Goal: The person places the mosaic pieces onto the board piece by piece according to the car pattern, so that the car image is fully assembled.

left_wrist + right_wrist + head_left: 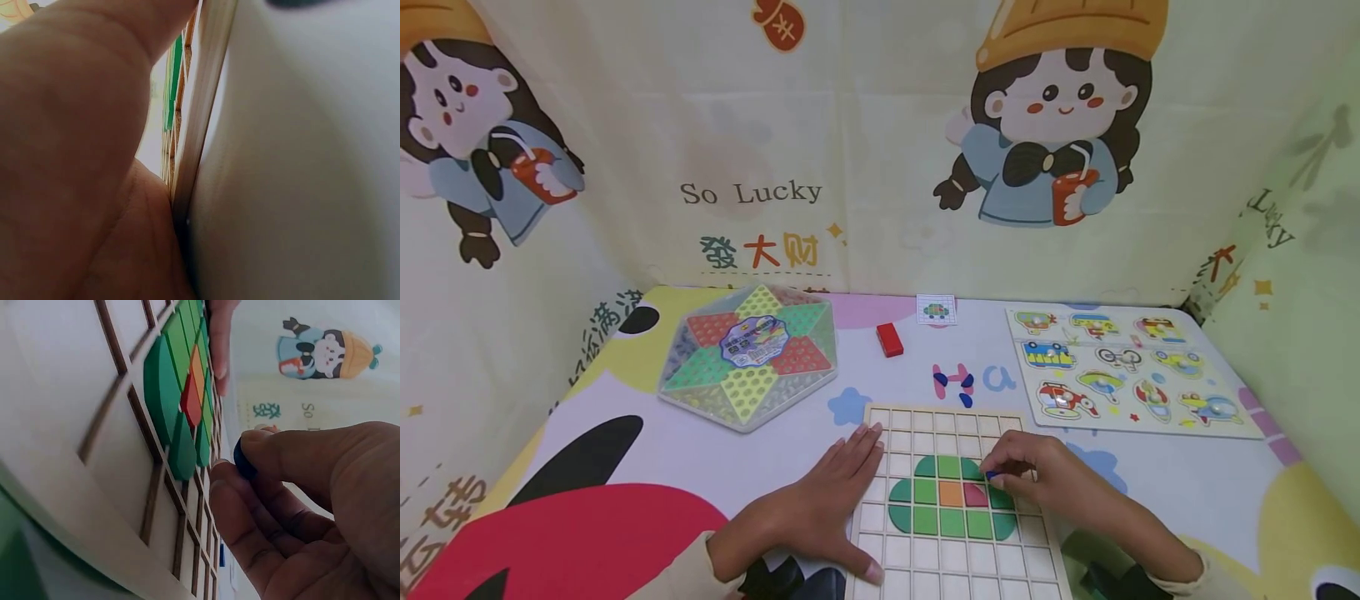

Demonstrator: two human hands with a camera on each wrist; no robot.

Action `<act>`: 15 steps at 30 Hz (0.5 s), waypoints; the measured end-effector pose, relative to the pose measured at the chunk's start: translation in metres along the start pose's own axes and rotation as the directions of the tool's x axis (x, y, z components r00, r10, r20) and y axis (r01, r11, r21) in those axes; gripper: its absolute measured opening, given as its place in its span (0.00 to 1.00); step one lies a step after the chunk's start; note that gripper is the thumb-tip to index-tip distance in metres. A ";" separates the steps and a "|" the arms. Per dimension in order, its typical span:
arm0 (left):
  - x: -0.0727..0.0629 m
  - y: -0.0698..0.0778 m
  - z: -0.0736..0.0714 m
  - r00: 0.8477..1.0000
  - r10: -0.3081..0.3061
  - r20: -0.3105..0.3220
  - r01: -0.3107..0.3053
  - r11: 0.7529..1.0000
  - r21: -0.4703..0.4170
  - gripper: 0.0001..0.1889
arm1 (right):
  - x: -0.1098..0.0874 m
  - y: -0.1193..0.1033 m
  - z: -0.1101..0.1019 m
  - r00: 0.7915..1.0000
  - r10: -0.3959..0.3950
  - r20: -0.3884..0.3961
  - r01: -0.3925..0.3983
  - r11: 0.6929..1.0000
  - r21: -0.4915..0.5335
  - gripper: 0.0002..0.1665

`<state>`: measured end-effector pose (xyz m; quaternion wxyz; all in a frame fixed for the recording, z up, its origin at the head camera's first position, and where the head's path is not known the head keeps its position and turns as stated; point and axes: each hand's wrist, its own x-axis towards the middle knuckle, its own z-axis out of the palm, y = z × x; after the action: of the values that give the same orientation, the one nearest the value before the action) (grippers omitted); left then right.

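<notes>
My left hand [820, 504] rests with spread, straight fingers along the left edge of a wooden grid board [955, 554]. In the left wrist view the board's side edge [203, 112] stands close to the palm. Green tiles [951, 523] form a rounded shape in the grid, around an orange square [951, 493] and a red tile with a curved side [975, 495]. Over the shape's upper right, my right hand [1037, 468] pinches a small dark blue piece [244, 460] between thumb and fingers. The right wrist view shows that piece held just off the board.
Several loose blue and pink pieces [966, 401] lie behind the board. Farther back are a red block [890, 340] and a small pattern card [936, 309]. A hexagonal star game board [748, 358] lies left, a vehicle puzzle board [1138, 367] right. Printed cloth hangs behind.
</notes>
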<state>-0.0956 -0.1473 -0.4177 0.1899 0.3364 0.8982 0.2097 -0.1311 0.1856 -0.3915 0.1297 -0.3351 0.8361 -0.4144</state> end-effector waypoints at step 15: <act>0.001 0.004 -0.003 1.000 -0.024 0.016 0.024 1.000 -0.011 0.66 | -0.014 -0.006 0.021 0.981 -0.185 0.065 0.178 0.979 0.103 0.08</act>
<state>-0.0955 -0.1452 -0.4134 0.2014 0.3262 0.8995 0.2097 -0.1072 0.1796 -0.4006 0.1384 -0.4186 0.7757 -0.4516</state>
